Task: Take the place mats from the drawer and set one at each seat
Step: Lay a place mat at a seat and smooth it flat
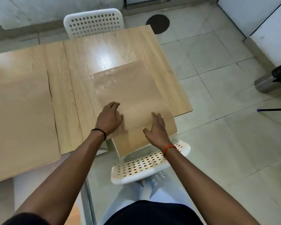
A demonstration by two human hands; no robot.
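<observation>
Both hands lie flat and relaxed on a tan place mat [133,88], grasping nothing: the left hand [109,117] presses its spread fingers on the mat's near left part, and the right hand [156,127] rests with straight fingers on its near right part, thumb held out to the left. The mat lies on the right end of the wooden table [91,51], and its near edge appears to hang out past the table's near edge, above the near chair. Its far left corner shows a pale, dotted sheen. A black band [101,133] circles the left wrist and an orange band [168,148] the right.

A second place mat [18,103], in a tone close to the wood, lies on the left part of the table, well apart from the first. A white perforated chair [150,163] stands at the near side, just below the hands, and another white perforated chair [92,21] stands at the far side, tucked against the table.

On the tiled floor, a dark round spot [157,23] lies beyond the table's far right corner, and a metal cylinder with a dark top [271,82] sits at the right edge. A thin blue-tipped rod [272,109] lies on the floor just near of it.
</observation>
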